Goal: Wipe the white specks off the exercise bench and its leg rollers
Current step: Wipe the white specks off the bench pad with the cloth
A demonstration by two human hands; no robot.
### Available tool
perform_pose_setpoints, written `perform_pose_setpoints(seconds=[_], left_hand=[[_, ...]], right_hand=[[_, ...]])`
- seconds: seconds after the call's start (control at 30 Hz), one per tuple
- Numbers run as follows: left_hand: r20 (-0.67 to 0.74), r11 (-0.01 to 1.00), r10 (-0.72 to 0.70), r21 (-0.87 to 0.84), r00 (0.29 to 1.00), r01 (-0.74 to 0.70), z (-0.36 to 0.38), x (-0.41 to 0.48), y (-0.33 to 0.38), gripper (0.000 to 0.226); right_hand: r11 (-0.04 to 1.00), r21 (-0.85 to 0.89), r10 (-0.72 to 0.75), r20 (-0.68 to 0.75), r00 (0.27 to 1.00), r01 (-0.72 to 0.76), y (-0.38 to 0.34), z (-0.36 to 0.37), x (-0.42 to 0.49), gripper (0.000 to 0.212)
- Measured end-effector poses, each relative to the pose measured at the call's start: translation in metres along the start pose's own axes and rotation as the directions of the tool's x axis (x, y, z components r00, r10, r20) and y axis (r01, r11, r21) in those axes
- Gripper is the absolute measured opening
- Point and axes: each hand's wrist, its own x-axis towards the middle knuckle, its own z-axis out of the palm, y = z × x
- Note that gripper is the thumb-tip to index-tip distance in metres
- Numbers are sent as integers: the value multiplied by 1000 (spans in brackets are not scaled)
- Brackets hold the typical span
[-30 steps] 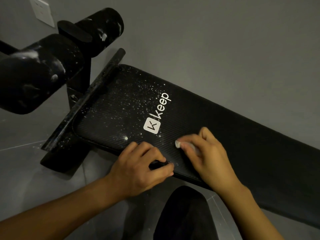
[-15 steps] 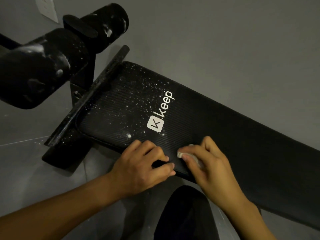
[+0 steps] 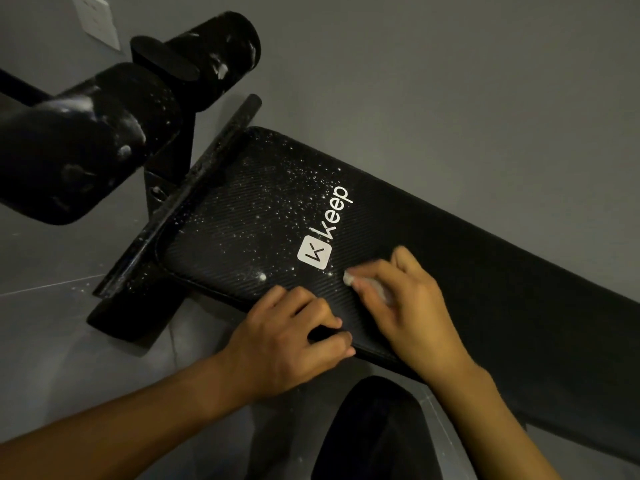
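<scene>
The black exercise bench pad runs from centre to the right, with a white "keep" logo and white specks scattered over its left end. My right hand holds a small white wad of tissue against the pad just below the logo. My left hand grips the pad's near edge, thumb underneath. Two black leg rollers stand at the upper left, the near roller and the far roller, both smeared with white.
A black crossbar and the frame foot lie left of the pad. Grey tiled floor surrounds the bench, with a few specks by the crossbar. A wall socket is at top left. My dark-clad knee is below the hands.
My right hand slid the tissue toward the pad's near edge, then back up to just below the logo. The left hand kept its grip on the edge.
</scene>
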Motion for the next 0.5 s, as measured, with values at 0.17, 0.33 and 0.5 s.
perform_pose_setpoints(seconds=[0.17, 0.33, 0.5], left_hand=[[-30, 1000, 22, -13, 999, -23, 2, -1, -1, 8], [-43, 1000, 25, -17, 999, -26, 3, -2, 0, 11], [-35, 999, 31, 17, 999, -30, 4, -3, -1, 9]], right_hand=[[999, -21, 47, 2, 999, -47, 5, -6, -3, 23], [999, -20, 50, 9, 999, -49, 1, -2, 10, 24], [999, 47, -10, 65, 998, 7, -6, -1, -17, 20]])
